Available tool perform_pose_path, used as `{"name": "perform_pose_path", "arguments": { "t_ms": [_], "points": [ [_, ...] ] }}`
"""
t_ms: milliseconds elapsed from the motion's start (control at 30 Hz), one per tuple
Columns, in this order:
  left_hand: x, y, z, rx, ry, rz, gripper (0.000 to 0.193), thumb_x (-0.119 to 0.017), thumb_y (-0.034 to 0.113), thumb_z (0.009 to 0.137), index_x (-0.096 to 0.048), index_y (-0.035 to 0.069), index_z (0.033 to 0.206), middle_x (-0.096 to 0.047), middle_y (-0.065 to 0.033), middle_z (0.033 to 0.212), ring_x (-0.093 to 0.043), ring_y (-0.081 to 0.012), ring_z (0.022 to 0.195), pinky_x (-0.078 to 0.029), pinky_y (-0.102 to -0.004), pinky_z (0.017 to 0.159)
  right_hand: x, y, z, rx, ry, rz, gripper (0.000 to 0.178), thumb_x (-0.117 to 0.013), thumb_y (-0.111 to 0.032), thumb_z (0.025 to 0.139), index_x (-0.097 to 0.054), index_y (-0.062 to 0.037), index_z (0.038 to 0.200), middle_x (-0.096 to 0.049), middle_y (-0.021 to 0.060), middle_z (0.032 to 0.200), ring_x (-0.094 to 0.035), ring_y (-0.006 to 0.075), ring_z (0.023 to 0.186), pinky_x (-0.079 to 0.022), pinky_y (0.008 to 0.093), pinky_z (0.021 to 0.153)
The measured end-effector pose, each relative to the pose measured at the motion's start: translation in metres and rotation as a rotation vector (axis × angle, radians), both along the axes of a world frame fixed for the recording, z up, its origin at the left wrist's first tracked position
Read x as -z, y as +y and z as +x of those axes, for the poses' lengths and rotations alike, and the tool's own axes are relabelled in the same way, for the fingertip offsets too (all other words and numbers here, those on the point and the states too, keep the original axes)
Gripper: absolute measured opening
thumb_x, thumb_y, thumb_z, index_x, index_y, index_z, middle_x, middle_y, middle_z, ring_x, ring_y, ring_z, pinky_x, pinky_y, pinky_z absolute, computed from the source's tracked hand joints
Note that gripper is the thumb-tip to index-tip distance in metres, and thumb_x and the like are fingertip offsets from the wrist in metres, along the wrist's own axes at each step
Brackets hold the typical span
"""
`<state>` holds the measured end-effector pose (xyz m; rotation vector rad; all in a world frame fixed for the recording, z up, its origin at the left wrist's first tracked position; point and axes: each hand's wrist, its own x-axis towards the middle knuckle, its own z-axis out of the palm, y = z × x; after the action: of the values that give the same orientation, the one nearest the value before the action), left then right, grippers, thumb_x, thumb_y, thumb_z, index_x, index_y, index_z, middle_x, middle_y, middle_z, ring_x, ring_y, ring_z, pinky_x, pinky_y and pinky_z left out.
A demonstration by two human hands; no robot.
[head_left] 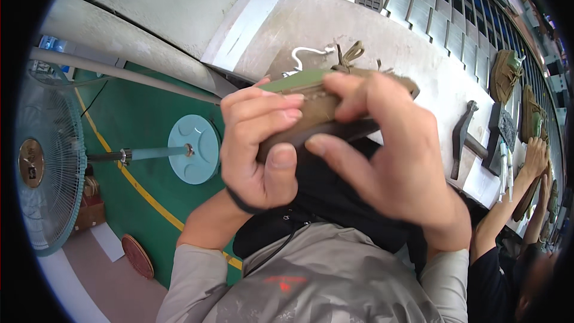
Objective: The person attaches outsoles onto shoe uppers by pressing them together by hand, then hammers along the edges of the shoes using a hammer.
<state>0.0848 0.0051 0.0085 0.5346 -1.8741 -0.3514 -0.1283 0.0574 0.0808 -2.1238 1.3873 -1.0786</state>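
Observation:
Both my hands hold an olive-and-tan shoe (317, 104) with a dark sole, close to my chest. My left hand (257, 149) wraps its near end, fingers on top and thumb pressed on the sole edge. My right hand (388, 155) covers the upper from the right, thumb on the sole beside the left thumb. A loose tan lace (350, 54) and a white cord (305, 54) stick out behind the shoe. A black band sits on my left wrist.
A grey workbench (335, 24) runs ahead, with a hammer (461, 137), a dark block (501, 125) and more olive shoes (507, 72) to the right. Another person's arms (520, 185) work at the right. A teal pedestal fan (54, 161) stands on the green floor at left.

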Motion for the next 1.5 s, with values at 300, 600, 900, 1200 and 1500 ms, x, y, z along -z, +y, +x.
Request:
{"name": "perform_pose_path", "arguments": {
  "t_ms": [300,600,900,1200,1500],
  "points": [
    [0.059,-0.012,-0.022,0.150,-0.009,0.333,0.037,-0.063,0.028,0.105,-0.068,0.000,0.129,-0.069,-0.0192,0.136,-0.059,-0.0403,0.134,-0.043,-0.0474,0.115,0.051,-0.021,-0.057,0.052,0.381,-0.148,0.032,-0.087,-0.012,0.076,-0.065,-0.0053,0.099,-0.072,0.0120,0.129,-0.062,0.0362,0.131,-0.036,0.0607,0.117],
    [0.032,-0.008,-0.034,0.196,0.144,0.926,0.021,-0.080,0.011,0.089,-0.073,0.000,0.106,-0.073,-0.0175,0.129,-0.065,-0.0236,0.125,-0.049,-0.0372,0.107,0.045,-0.017,-0.042,0.073,0.401,-0.038,0.032,-0.086,-0.009,0.074,-0.063,-0.0081,0.096,-0.072,0.0099,0.131,-0.062,0.0329,0.131,-0.033,0.0597,0.119],
    [0.041,0.022,-0.063,0.055,0.077,0.800,0.038,-0.078,0.020,0.096,-0.058,0.001,0.122,-0.053,-0.0276,0.152,-0.055,-0.0316,0.136,-0.042,-0.0407,0.113,0.070,-0.031,-0.102,0.219,0.001,-0.210,0.041,-0.083,-0.025,0.090,-0.071,-0.0038,0.122,-0.070,0.0187,0.130,-0.063,0.0293,0.128,-0.045,0.0389,0.110],
    [0.011,-0.050,-0.071,0.373,-0.399,0.602,0.077,-0.085,0.034,0.085,-0.051,-0.002,0.145,-0.049,-0.0311,0.154,-0.044,-0.0427,0.148,-0.034,-0.0469,0.122,0.116,-0.083,-0.121,0.597,-0.747,-0.001,0.043,-0.062,-0.037,0.107,-0.074,0.0015,0.121,-0.075,0.0072,0.108,-0.063,0.0134,0.104,-0.049,0.0279,0.095],
    [0.024,-0.075,-0.091,0.629,-0.408,0.609,0.097,-0.083,0.029,0.078,-0.039,0.000,0.160,-0.036,-0.0300,0.165,-0.036,-0.0412,0.155,-0.029,-0.0446,0.125,0.116,-0.088,-0.111,0.676,-0.718,-0.020,0.034,-0.075,-0.032,0.097,-0.076,0.0022,0.101,-0.074,0.0031,0.085,-0.063,0.0095,0.078,-0.052,0.0258,0.072]
  ]
}}
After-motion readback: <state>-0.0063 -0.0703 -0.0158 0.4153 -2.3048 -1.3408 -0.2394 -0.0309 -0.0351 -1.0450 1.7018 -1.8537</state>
